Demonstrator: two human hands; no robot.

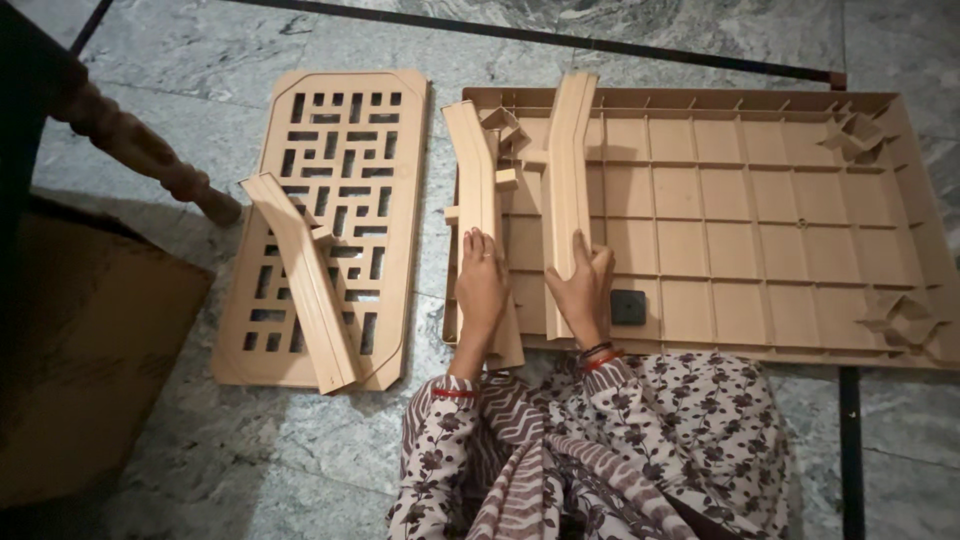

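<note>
A large tan plastic tabletop [760, 200] lies upside down on the floor, its ribbed grid facing up. Two curved tan plastic legs rest on its left part. My left hand [482, 285] lies flat on the lower end of the left leg [478, 170]. My right hand [582, 288] presses on the lower end of the right leg [570, 160], fingers wrapped over its edge. A small black square pad [628, 307] sits on the tabletop just right of my right hand.
A tan lattice panel [340, 150] lies on the floor to the left with a third curved leg [300, 285] across it. A turned wooden furniture leg [150, 155] and a brown cardboard box [90, 340] stand at the far left. The floor is grey marble tile.
</note>
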